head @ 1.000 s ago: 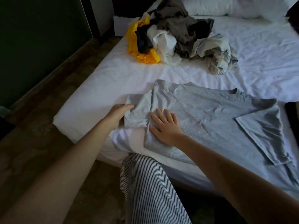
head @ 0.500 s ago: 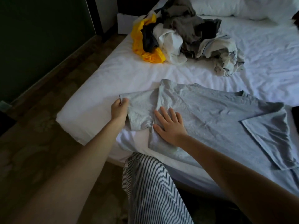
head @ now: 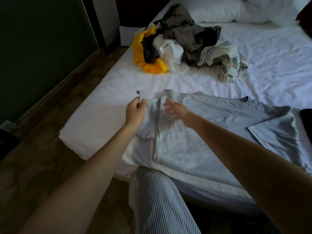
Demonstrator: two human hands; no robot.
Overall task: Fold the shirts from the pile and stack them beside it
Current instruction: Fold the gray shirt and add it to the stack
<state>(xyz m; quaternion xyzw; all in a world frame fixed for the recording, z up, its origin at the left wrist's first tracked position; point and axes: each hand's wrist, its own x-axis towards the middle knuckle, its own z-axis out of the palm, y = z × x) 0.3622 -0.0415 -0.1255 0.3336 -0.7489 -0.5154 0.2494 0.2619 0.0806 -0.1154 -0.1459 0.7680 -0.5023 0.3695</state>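
A grey T-shirt [head: 211, 125] lies spread flat on the white bed [head: 104, 105], its right sleeve folded in over the body. My left hand [head: 135, 112] pinches the edge of the left sleeve and lifts it off the sheet. Just over the shirt's left shoulder hovers my right hand [head: 173, 108], blurred, fingers spread and holding nothing. The pile of shirts [head: 185, 43], yellow, white, grey and dark, sits farther back on the bed.
White pillows [head: 219, 10] lie at the head of the bed. A dark object [head: 306, 115] shows at the right edge. My striped trouser leg [head: 157, 203] stands against the bed's near edge. Wooden floor [head: 42, 132] and a dark wall are on the left.
My left hand has lifted the sleeve up and away from the sheet. My right hand has come off the shirt, where it pressed flat, and moved forward.
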